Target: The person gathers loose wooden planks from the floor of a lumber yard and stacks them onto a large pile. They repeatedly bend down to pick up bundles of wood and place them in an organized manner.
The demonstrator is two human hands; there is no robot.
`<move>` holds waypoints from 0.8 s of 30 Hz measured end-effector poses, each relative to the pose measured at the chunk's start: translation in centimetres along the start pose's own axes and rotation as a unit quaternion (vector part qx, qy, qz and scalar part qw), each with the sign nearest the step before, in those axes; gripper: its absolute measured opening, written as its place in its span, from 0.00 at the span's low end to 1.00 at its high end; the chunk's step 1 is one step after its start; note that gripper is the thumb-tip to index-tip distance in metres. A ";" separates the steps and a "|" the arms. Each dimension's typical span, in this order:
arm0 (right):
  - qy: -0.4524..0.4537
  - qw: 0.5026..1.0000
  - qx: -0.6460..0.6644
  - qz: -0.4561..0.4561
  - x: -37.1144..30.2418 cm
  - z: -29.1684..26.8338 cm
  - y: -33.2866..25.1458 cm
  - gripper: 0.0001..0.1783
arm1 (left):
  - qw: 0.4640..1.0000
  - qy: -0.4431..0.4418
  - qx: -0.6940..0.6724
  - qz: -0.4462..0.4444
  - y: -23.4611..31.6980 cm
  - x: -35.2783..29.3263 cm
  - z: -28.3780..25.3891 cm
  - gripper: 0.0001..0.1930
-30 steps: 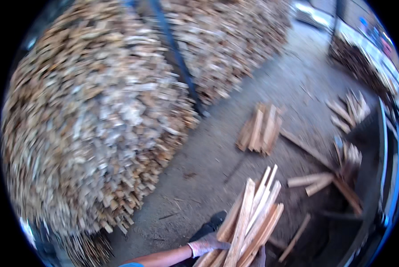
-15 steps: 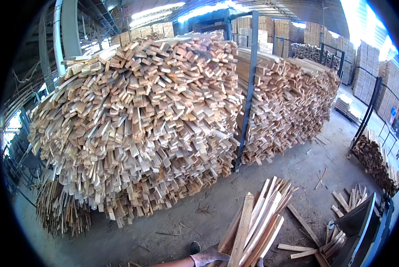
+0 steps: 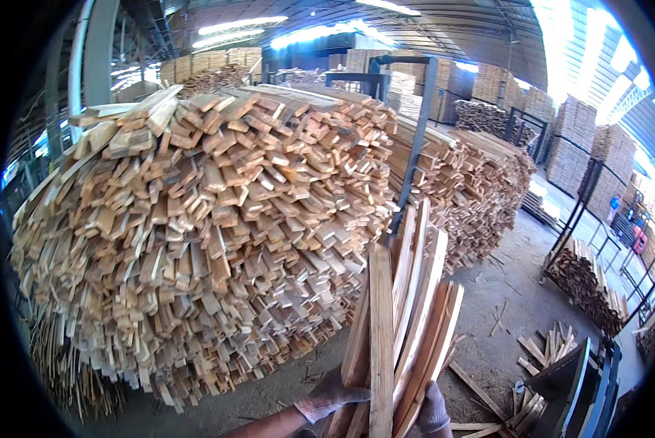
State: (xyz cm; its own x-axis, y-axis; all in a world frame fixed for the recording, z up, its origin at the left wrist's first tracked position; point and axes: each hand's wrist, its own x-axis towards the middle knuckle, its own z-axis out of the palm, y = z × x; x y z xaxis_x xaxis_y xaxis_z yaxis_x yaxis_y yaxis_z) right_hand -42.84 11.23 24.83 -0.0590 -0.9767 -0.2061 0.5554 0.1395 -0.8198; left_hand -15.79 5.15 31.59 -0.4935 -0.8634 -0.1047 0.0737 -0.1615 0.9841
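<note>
Wooden slats [image 3: 383, 328] clutched together, metal rack [image 3: 415, 142] stacked with lumber [image 3: 247, 219]

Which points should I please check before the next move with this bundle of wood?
1. Left grip on the wooden bundle: ok, holding its left side.
2. Right grip: ok, against the bundle's right side.
3. Upper ends level: not ok, staggered.
4. Floor free of loose pieces: not ok, some lie toward the lower right.
5. Lower ends even: cannot tell, cut off by the picture edge.
</note>
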 end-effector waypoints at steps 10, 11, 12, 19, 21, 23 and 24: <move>-0.034 0.997 -0.009 -0.069 7.1 8.5 -18.2 0.47 | 0.982 0.053 -0.052 0.176 11.6 8.4 1.4 0.41; -0.035 0.996 -0.021 -0.078 8.1 9.3 -20.1 0.48 | 0.979 0.048 -0.063 0.186 13.0 9.4 1.5 0.40; -0.078 0.994 -0.025 -0.071 9.1 10.8 -22.2 0.49 | 0.976 0.049 -0.071 0.198 14.8 10.3 1.6 0.40; -0.140 0.985 -0.053 -0.085 20.3 11.6 -33.3 0.48 | 0.957 0.067 -0.174 0.224 22.5 20.7 4.3 0.40; -0.179 0.980 -0.029 -0.081 25.0 9.9 -35.5 0.46 | 0.958 0.081 -0.158 0.224 23.6 23.9 4.6 0.41; -0.219 0.973 -0.019 -0.066 28.2 10.4 -38.9 0.46 | 0.959 0.077 -0.174 0.210 25.5 27.3 5.0 0.41; -0.232 0.968 -0.043 -0.082 30.3 10.4 -40.4 0.46 | 0.952 0.087 -0.193 0.221 27.4 28.2 5.4 0.41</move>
State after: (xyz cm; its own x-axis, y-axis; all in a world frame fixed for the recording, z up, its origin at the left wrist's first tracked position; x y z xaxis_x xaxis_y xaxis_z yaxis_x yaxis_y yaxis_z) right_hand -58.47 -25.69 57.24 0.2501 -0.9518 0.1775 0.4976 -0.0309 -0.8669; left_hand -32.38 -21.00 56.39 -0.1918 -0.9485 0.2522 0.5712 0.1011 0.8146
